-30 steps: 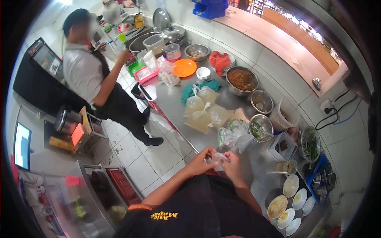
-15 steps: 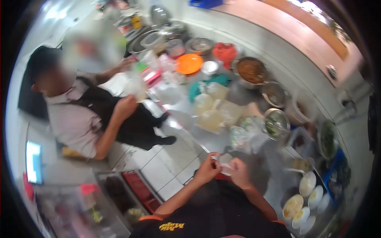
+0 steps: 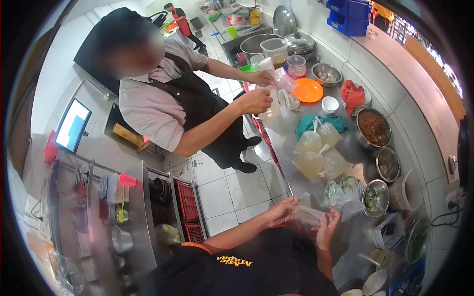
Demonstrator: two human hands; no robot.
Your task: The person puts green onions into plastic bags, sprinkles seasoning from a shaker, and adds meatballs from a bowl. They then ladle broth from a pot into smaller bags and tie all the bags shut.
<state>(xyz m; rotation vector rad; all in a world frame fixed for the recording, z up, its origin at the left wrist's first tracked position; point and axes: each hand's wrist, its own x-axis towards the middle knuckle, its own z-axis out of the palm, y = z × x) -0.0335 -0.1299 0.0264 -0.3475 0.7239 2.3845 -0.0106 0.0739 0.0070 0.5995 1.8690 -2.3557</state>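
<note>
A clear plastic bag (image 3: 308,215) is stretched between my two hands over the edge of the steel counter. My left hand (image 3: 282,211) pinches one end of it, and my right hand (image 3: 328,227) grips the other. The bag looks flat, with nothing visible inside. Just beyond my right hand lie filled plastic bags (image 3: 340,191) with green leaves showing through. Farther up the counter sit several tied bags of pale yellowish liquid (image 3: 313,166), beside a teal cloth (image 3: 332,122).
Across the counter's corner, a co-worker (image 3: 197,93) in a dark apron handles a plastic bag of pale liquid (image 3: 271,106). Steel bowls of food (image 3: 374,128) line the wall. An orange plate (image 3: 308,91) and white bowls (image 3: 330,105) stand farther back. Red crates (image 3: 187,202) are under the left shelf.
My view has swung, so the counter and co-worker appear shifted right. My hands have moved farther apart, and the plastic bag, bunched between them before, is now spread out.
</note>
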